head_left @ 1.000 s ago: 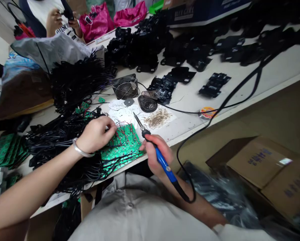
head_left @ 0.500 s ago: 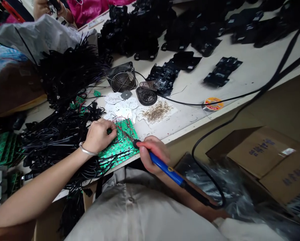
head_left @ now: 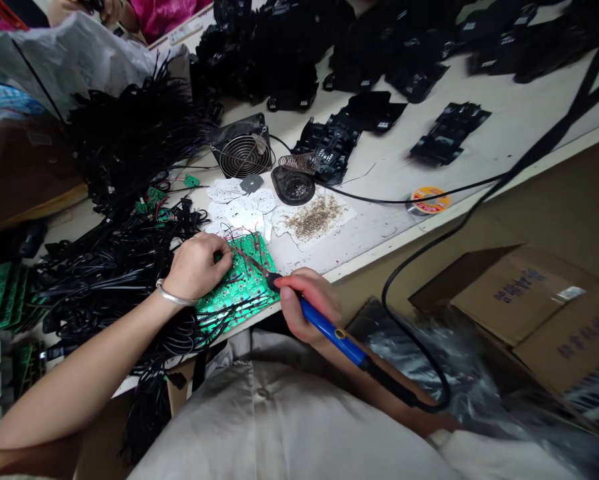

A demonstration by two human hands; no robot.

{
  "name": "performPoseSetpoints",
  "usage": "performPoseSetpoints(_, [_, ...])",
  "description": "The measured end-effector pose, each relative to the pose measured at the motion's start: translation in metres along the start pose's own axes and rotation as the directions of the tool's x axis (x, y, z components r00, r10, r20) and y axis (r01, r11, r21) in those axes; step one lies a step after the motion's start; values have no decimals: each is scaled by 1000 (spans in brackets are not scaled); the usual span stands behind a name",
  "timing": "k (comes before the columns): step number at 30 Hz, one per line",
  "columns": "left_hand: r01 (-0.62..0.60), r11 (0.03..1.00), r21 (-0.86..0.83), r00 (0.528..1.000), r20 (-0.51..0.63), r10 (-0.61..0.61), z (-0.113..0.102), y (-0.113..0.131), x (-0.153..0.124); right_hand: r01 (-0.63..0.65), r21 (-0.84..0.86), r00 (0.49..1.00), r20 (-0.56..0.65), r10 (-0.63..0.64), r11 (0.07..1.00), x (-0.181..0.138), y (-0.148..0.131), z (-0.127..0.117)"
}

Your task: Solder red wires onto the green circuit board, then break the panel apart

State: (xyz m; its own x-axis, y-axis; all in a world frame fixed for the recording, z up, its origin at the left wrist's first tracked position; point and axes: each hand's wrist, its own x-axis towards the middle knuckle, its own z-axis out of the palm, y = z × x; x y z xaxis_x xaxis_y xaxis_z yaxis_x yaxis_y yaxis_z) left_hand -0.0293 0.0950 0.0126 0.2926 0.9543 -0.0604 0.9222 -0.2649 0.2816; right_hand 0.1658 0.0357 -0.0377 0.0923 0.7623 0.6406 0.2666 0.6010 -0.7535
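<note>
A green circuit board (head_left: 239, 287) with red and black wires lies at the near edge of the white table (head_left: 504, 140). My left hand (head_left: 197, 265), a silver bangle on its wrist, rests on the board's left part with fingers curled and pinched on something I cannot make out. My right hand (head_left: 307, 303) is closed around a blue-handled soldering iron (head_left: 329, 328). The iron's tip touches the board near its middle. The iron's black cord (head_left: 414, 280) loops off to the right.
A heap of black cables (head_left: 104, 267) lies left of the board. Behind it are a small fan (head_left: 242, 155), an iron stand (head_left: 294, 185), white discs (head_left: 239, 203), solder scraps (head_left: 314, 219) and a solder spool (head_left: 428, 199). Black plastic parts (head_left: 329, 53) fill the far table. Cardboard boxes (head_left: 529, 313) sit lower right.
My right hand has lowered the soldering iron from pointing up over the table until its tip rests on the green board. The left hand stays on the board. The view has tilted downward.
</note>
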Motion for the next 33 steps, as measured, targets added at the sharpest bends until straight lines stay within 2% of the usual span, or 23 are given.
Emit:
performPoseSetpoints(11, [66,998,13,998,4,-66,0,3,4,89,16,995,51,-90,996,3,6,14])
performPoseSetpoints(18, [86,996,-2,996,4,-86,-1,5,4,154,-31,987,46,-152,988,4,9,21])
performPoseSetpoints(33, [106,994,27,994,31,-107,-2,7,4,170,-46,985,24,-169,984,3,11,24])
